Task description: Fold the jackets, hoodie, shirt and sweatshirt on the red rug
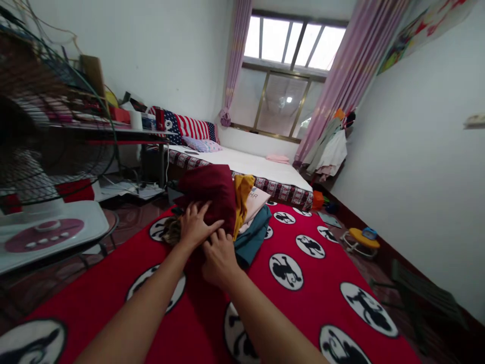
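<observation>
A dark red garment (210,189) lies at the top of a pile of clothes on a red blanket (303,308) printed with round black-and-white figures. My left hand (195,225) rests flat on the garment's near edge, fingers spread. My right hand (219,255) is just below it, fingers curled into the dark red cloth. A mustard-yellow garment (242,194), a pale pink one (257,199) and a teal one (252,237) lie right beside it. A brownish patterned cloth (171,231) peeks out left of my left hand.
A fan (45,151) with a white base stands close on the left. Behind it is a cluttered desk (113,129). A second bed (250,164) runs to the window. A small yellow stool (362,237) and a dark chair (424,293) stand by the right wall.
</observation>
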Demonstrator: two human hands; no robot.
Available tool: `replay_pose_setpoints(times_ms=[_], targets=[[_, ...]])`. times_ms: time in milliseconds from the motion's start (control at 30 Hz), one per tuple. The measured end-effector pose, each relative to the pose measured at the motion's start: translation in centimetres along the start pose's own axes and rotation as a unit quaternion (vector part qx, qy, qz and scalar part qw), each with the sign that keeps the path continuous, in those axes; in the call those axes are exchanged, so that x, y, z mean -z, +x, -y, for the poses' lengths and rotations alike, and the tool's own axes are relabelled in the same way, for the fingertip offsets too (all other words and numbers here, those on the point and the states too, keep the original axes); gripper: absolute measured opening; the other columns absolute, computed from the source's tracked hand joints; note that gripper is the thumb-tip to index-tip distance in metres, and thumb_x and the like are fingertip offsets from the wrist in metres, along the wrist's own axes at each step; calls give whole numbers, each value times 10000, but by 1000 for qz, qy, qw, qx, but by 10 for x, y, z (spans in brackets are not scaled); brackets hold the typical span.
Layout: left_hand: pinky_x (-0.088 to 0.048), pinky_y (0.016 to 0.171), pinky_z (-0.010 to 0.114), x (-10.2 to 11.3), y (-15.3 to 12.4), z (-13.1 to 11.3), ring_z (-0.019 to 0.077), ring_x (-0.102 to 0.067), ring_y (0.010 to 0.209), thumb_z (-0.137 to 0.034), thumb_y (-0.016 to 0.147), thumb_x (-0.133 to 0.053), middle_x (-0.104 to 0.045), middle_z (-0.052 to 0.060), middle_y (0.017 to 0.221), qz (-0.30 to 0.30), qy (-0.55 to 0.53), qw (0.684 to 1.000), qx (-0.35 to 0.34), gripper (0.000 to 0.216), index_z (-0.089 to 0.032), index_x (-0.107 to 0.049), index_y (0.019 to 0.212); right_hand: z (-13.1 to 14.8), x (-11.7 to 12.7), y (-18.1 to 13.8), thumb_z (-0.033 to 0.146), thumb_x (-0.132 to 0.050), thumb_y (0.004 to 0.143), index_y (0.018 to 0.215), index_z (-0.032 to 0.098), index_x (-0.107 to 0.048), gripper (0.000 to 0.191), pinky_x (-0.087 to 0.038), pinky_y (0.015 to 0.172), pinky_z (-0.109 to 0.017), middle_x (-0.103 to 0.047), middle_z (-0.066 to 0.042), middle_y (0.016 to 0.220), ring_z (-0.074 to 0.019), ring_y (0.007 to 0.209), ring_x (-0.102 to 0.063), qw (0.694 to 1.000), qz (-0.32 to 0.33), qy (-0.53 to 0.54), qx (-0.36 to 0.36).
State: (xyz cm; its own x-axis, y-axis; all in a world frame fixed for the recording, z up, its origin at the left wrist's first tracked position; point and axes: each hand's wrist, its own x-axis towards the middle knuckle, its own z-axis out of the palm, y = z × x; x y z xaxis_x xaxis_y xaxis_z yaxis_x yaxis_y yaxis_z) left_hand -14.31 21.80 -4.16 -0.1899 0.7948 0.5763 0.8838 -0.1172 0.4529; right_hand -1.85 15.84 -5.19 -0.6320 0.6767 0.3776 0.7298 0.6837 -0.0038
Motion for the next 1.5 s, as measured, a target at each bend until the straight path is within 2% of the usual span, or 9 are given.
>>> replay_pose_setpoints(times_ms=[133, 233, 300, 400, 600, 833, 967, 1233, 1500], targets=[[-335, 1054, 542, -13, -10, 2, 379, -316, 1364, -650, 772, -578, -414, 158, 1432, 17, 25, 1000, 2, 755, -280, -454, 1419, -16, -3, -39, 191, -461, 824, 1067, 282, -640, 315, -387, 978, -451, -577, -78, 1264, -273, 1195, -477, 968, -159, 168, -101], [-244, 1123, 528, -16, -16, 2, 371, -188, 1433, -669, 754, -589, -334, 152, 1503, 13, 26, 999, -18, 839, -256, -396, 1458, -39, -11, -61, 277, -406, 871, 1153, 227, -572, 330, -335, 1053, -487, -506, -144, 1338, -297, 1296, -408, 880, -320, 219, -274], [-195, 1136, 560, -15, -22, 0, 393, -94, 1454, -716, 706, -608, -246, 162, 1554, 31, 28, 999, -28, 964, -231, -330, 1492, -58, -16, -66, 386, -446, 857, 1282, 170, -471, 478, -355, 1050, -487, -437, -188, 1404, -315, 1322, -396, 818, -350, 276, -364], [-195, 1086, 663, -12, -35, -7, 452, 17, 1448, -776, 600, -649, -53, 172, 1606, 90, 37, 995, -31, 1170, -225, -206, 1533, -76, -28, -62, 507, -508, 807, 1405, 112, -327, 739, -428, 1005, -436, -443, -210, 1419, -302, 1278, -480, 755, -300, 398, -427], [-224, 1015, 739, -10, -65, -22, 480, 167, 1418, -669, 416, -819, 126, 186, 1596, 130, 79, 985, -81, 1419, -230, -85, 1548, -69, -39, -49, 368, -704, 629, 1414, 101, -360, 897, -412, 1052, -386, -538, -181, 1364, -280, 1225, -546, 745, -271, 464, -394], [-241, 1040, 695, -20, -62, -16, 483, 109, 1428, -563, 534, -807, -17, 227, 1589, 103, 67, 984, -131, 1232, -200, -185, 1533, -69, -29, -30, 169, -720, 534, 1375, 184, -347, 920, -521, 917, -364, -645, -110, 1211, -232, 1019, -653, 654, -254, 615, -360], [-247, 1066, 656, -29, -49, -10, 475, 46, 1437, -456, 588, -794, -93, 233, 1572, 78, 72, 982, -157, 1132, -191, -214, 1523, -80, -35, -13, 114, -711, 506, 1269, 212, -417, 824, -545, 854, -352, -679, -54, 1096, -201, 911, -661, 643, -254, 647, -322], [-294, 1098, 562, -44, -7, 17, 431, -56, 1449, -352, 666, -736, -178, 208, 1545, 49, 91, 970, -219, 983, -186, -250, 1504, -97, -56, 12, 176, -729, 558, 1354, 223, -360, 879, -462, 1011, -402, -627, -63, 1238, -204, 1086, -612, 650, -245, 672, -258], [-292, 1142, 426, -29, 86, 73, 277, -165, 1443, -229, 775, -607, -304, 128, 1508, 103, 131, 933, -319, 742, -190, -334, 1464, -90, -74, 16, 256, -792, 590, 1475, 242, -235, 1046, -406, 1067, -439, -536, -98, 1366, -235, 1236, -543, 653, -144, 709, -224]])
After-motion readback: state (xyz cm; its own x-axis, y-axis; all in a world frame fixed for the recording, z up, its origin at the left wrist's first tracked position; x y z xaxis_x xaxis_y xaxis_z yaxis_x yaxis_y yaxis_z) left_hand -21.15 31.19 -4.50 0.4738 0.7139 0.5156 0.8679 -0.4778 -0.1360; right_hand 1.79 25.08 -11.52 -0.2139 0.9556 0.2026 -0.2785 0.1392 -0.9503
